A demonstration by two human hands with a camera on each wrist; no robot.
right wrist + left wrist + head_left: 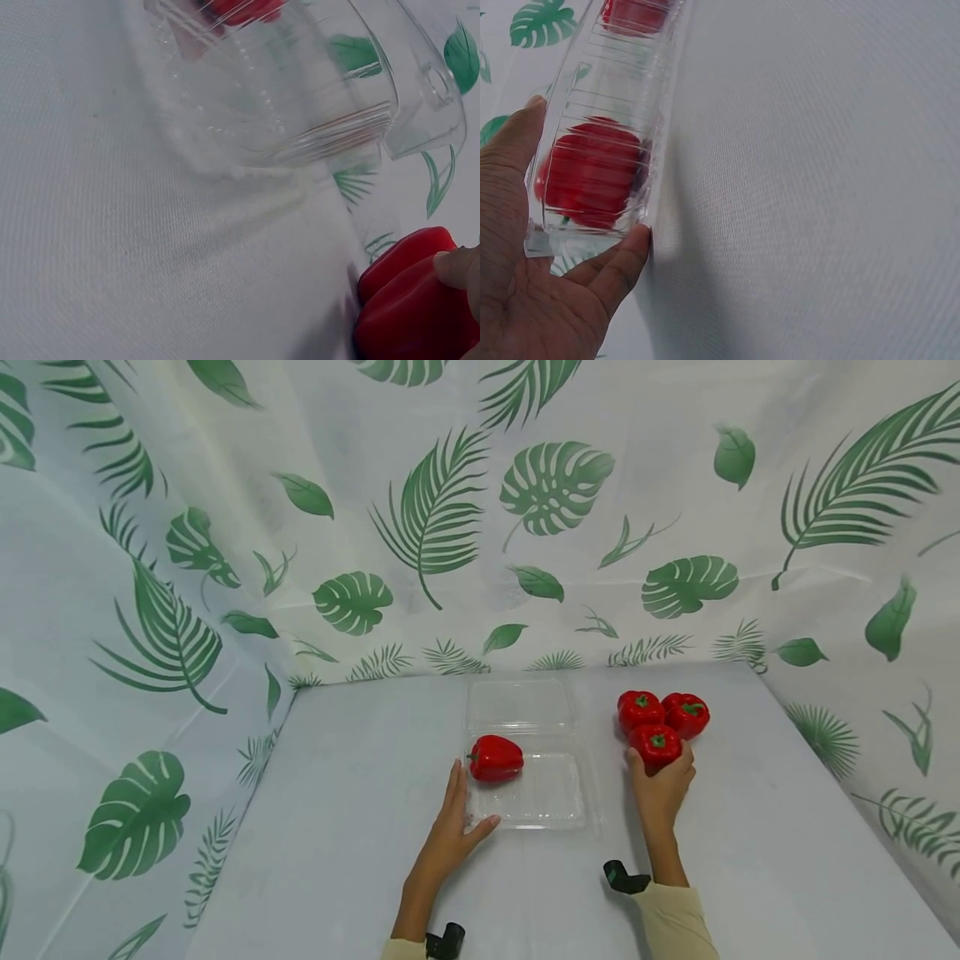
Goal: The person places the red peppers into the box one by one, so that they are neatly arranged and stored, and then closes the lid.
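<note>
A clear plastic clamshell container (pixel 551 789) lies on the table, its lid (pixel 517 703) folded back. One red bell pepper (pixel 497 758) lies on its side in the base's left part. My left hand (pixel 447 835) rests against the container's near left corner, fingers straight along the left side and thumb spread toward the front edge. To the right, my right hand (pixel 663 785) grips the nearest of three red bell peppers (pixel 655 745), thumb on its left and fingers on its right. In the right wrist view, a thumb (pixel 457 268) presses on a pepper (pixel 412 315).
Two more red bell peppers, one at the left (pixel 640 710) and one at the right (pixel 686 717), stand right behind the gripped pepper. A white cloth covers the table (pixel 360 760). Leaf-printed curtain (pixel 450 635) rises along the table's back and sides.
</note>
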